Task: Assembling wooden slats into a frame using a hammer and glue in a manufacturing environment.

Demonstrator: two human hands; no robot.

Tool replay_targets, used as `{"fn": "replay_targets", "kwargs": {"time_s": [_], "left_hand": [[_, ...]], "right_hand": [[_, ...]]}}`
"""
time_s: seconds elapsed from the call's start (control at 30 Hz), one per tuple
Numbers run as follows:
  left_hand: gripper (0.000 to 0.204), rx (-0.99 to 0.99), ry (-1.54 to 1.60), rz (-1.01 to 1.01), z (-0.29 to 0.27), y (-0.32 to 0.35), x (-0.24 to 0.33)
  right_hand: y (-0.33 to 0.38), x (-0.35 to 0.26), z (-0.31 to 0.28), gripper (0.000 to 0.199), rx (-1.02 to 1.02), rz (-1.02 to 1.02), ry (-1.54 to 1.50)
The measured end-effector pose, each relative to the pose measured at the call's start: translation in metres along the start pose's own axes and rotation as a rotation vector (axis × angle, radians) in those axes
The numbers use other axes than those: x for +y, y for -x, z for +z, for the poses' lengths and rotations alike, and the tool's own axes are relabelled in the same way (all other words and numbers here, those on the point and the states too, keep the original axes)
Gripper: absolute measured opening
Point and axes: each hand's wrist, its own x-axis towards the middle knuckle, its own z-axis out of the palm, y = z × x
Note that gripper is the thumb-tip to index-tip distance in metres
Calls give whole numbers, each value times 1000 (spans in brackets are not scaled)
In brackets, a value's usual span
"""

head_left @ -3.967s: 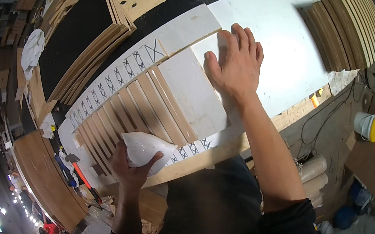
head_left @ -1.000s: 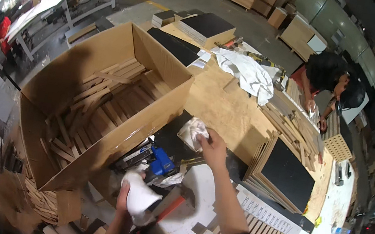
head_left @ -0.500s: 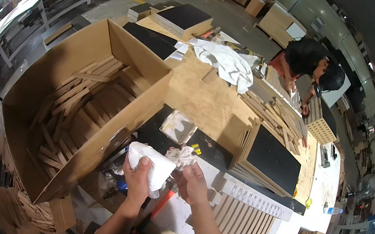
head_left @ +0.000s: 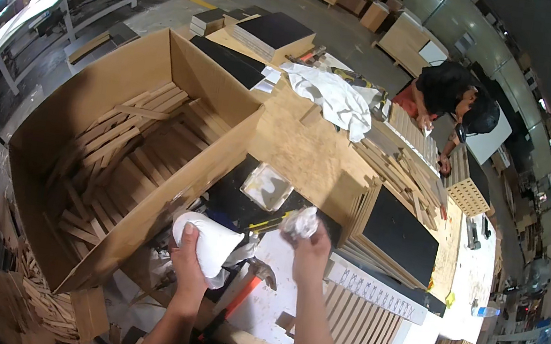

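Note:
My left hand (head_left: pixel 186 263) grips a white crumpled cloth (head_left: pixel 209 241) and holds it above the workbench, beside the front corner of a large cardboard box (head_left: pixel 190 181). My right hand (head_left: pixel 311 253) is raised a little to the right and clutches a small crumpled clear plastic wad (head_left: pixel 301 223). Below the two hands lies a hammer with an orange handle (head_left: pixel 246 287) on a white panel (head_left: pixel 272 298). A shallow clear tray (head_left: pixel 266 186) rests on a black sheet just beyond my hands.
The cardboard box holds several wooden slats (head_left: pixel 128 165). A slatted wood panel (head_left: pixel 359 325) and a black-faced panel stack (head_left: pixel 397 235) lie to the right. A white cloth (head_left: pixel 335 96) lies on the plywood top. Another person (head_left: pixel 451 98) bends over slats at the far right.
The view swung from a slatted panel to the box side of the bench. My right hand picked up the plastic wad and lifted it; the left hand stays shut on the white cloth.

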Motion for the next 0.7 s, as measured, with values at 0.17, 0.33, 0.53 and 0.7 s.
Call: {"fn": "replay_targets", "kwargs": {"time_s": [0.17, 0.33, 0.53, 0.7], "left_hand": [[46, -13, 37, -128, -14, 10, -3], [46, -206, 240, -411, -42, 9, -4], [64, -602, 676, -734, -27, 21, -36], [69, -808, 647, -848, -14, 45, -67]], "right_hand": [[-76, 50, 3, 42, -53, -555, 780], [-52, 47, 3, 56, -124, -576, 965], [75, 24, -84, 41, -32, -105, 664], [171, 9, -214, 28, 454, -103, 458]]}}
